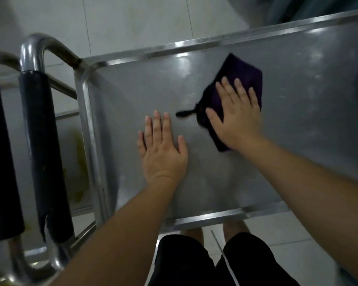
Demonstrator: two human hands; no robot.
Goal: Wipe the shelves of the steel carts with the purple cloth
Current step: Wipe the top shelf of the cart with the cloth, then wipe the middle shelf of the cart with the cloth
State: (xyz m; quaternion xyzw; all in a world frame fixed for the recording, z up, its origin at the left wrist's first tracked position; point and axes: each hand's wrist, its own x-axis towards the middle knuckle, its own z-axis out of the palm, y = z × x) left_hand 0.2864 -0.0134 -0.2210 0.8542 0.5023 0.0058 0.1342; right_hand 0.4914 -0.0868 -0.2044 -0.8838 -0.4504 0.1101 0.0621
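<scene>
Black shorts fill the bottom edge at six o'clock, and above them the steel cart's top shelf spreads wide. Left hand lies flat on the bare metal, fingers straight, holding nothing. Right hand presses down flat on the purple cloth, fingers spread, palm on top (no pinch, no curl). Cloth sits at one o'clock from the left hand, well inside the rim. Padded cart handles stand at nine o'clock.
</scene>
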